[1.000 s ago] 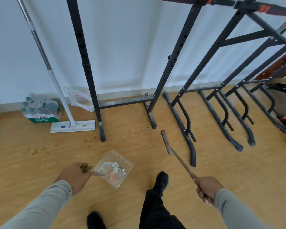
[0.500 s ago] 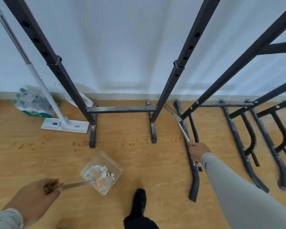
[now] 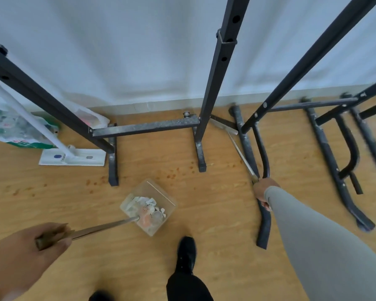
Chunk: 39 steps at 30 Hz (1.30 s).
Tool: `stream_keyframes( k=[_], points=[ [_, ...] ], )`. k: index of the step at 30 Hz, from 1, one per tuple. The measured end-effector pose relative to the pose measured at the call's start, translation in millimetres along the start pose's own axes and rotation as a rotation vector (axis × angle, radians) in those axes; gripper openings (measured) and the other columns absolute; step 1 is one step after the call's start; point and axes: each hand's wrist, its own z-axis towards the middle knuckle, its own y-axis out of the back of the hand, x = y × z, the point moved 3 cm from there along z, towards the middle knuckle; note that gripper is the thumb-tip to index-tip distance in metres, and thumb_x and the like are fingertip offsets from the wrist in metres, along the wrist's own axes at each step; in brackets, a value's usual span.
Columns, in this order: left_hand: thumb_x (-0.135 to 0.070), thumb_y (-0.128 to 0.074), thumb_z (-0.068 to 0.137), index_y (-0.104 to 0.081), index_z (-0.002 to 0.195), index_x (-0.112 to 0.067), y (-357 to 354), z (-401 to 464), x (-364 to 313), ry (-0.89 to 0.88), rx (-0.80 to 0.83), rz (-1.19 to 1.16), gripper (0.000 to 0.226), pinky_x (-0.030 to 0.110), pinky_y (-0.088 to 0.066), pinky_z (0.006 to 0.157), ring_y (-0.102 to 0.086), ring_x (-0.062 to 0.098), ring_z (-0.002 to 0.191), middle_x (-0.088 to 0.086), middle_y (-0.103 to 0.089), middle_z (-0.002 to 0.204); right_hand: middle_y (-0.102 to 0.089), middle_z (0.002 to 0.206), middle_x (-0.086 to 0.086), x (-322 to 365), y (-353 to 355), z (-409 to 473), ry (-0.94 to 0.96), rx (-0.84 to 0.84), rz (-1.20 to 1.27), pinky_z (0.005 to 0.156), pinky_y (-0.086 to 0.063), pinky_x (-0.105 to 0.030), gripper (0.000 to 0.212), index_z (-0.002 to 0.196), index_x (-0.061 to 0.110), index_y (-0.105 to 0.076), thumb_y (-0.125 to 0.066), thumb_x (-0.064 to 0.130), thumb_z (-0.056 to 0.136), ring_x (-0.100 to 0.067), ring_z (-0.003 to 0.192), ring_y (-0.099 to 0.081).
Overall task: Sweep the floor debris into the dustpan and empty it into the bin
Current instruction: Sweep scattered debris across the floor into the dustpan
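No legible lettering on bottle pack (image 3: 20, 131)

Wooden floor (image 3: 215, 203) bears black rack feet (image 3: 113, 168), a white mop head (image 3: 74, 157), a bottle pack (image 3: 15, 129)

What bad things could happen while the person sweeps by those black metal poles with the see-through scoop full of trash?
The dustpan already holds paper scraps, and the left hand grips only the far end of its long handle, so a tilt could spill them. The broom head in the right hand sits among the rack feet near the wall and might snag there.
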Motion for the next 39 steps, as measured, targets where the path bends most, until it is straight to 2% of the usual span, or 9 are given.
stream_keyframes(
  k=[3, 8, 12, 18, 23, 28, 31, 35, 39],
  points=[
    [-0.037, -0.081, 0.078, -0.072, 0.083, -0.046, 9.6, -16.1, -26.6, -0.044, 0.036, 0.003, 0.014, 0.036, -0.051, 0.070, -0.068, 0.014, 0.075, -0.018, -0.073, 0.076, -0.056, 0.085, -0.017, -36.6, -21.0, -34.8, -0.099, 0.078, 0.017, 0.057, -0.041, -0.032, 0.039, 0.133, 0.005, -0.052, -0.040, 0.012, 0.097, -0.028, 0.067, -0.051],
    [-0.040, -0.067, 0.091, -0.065, 0.104, -0.037, 14.6, -43.2, -42.2, -0.174, 0.130, 0.089, 0.013, 0.027, -0.045, 0.079, -0.059, 0.008, 0.084, -0.019, -0.063, 0.095, -0.041, 0.071, -0.009, -91.9, -60.6, -117.8, -0.268, 0.176, 0.175, 0.050, -0.027, -0.025, 0.017, 0.090, 0.003, -0.054, -0.039, 0.010, 0.095, -0.019, 0.056, -0.036],
    [-0.044, -0.059, 0.094, -0.061, 0.112, -0.038, 13.7, -67.8, -13.6, -0.213, 0.175, 0.186, 0.019, 0.029, -0.052, 0.078, -0.061, 0.008, 0.080, -0.015, -0.063, 0.094, -0.043, 0.061, -0.008, -139.8, -106.6, -205.8, -0.365, 0.265, 0.309, 0.043, -0.023, -0.017, 0.019, 0.083, 0.006, -0.050, -0.042, 0.016, 0.097, -0.016, 0.042, -0.031],
    [-0.044, -0.055, 0.096, -0.062, 0.122, -0.033, 19.0, -89.2, 31.7, -0.283, 0.201, 0.216, 0.029, 0.030, -0.053, 0.082, -0.062, 0.012, 0.085, -0.011, -0.066, 0.097, -0.049, 0.056, -0.004, -206.6, -96.1, -305.1, -0.249, 0.315, 0.396, 0.037, -0.026, -0.015, 0.022, 0.111, 0.015, -0.060, -0.047, 0.030, 0.102, -0.011, 0.039, -0.032],
    [-0.043, -0.053, 0.097, -0.061, 0.124, -0.032, 14.5, -87.6, 54.4, -0.303, 0.230, 0.216, 0.030, 0.025, -0.046, 0.067, -0.060, 0.008, 0.078, -0.014, -0.063, 0.092, -0.048, 0.060, -0.006, -215.8, -56.0, -336.3, -0.142, 0.185, 0.424, 0.039, -0.026, -0.018, 0.021, 0.119, 0.038, -0.056, -0.043, 0.028, 0.107, -0.014, 0.041, -0.031],
    [-0.040, -0.055, 0.098, -0.059, 0.125, -0.031, -4.9, -73.6, 53.0, -0.304, 0.252, 0.244, 0.030, 0.026, -0.050, 0.075, -0.061, 0.009, 0.083, -0.012, -0.064, 0.098, -0.046, 0.064, -0.010, -165.6, -77.3, -247.4, -0.154, 0.019, 0.202, 0.045, -0.026, -0.023, 0.031, 0.119, 0.011, -0.066, -0.040, 0.017, 0.103, -0.016, 0.047, -0.033],
    [-0.040, -0.055, 0.098, -0.059, 0.123, -0.030, -13.0, -69.7, 51.9, -0.319, 0.274, 0.278, 0.027, 0.024, -0.047, 0.070, -0.060, 0.007, 0.079, -0.013, -0.063, 0.095, -0.045, 0.068, -0.007, -160.4, -125.1, -223.5, -0.062, 0.103, 0.020, 0.046, -0.034, -0.024, 0.037, 0.132, -0.003, -0.055, -0.041, 0.006, 0.099, -0.017, 0.052, -0.040],
    [-0.039, -0.054, 0.098, -0.059, 0.120, -0.032, -16.1, -71.3, 53.0, -0.326, 0.285, 0.325, 0.024, 0.020, -0.042, 0.059, -0.059, 0.005, 0.074, -0.014, -0.062, 0.091, -0.062, 0.084, -0.015, -199.1, -187.1, -271.6, -0.078, 0.140, -0.186, 0.043, -0.040, -0.026, 0.047, 0.146, 0.018, -0.044, -0.033, 0.010, 0.101, -0.022, 0.051, -0.048],
    [-0.040, -0.053, 0.098, -0.058, 0.121, -0.034, -14.1, -75.6, 68.3, -0.311, 0.304, 0.369, 0.025, 0.022, -0.044, 0.062, -0.060, 0.006, 0.076, -0.016, -0.061, 0.091, -0.062, 0.101, -0.005, -236.6, -199.0, -340.0, 0.010, 0.272, -0.343, 0.051, -0.058, -0.029, 0.043, 0.147, 0.025, -0.038, -0.029, 0.025, 0.105, -0.021, 0.068, -0.065]
  ],
)
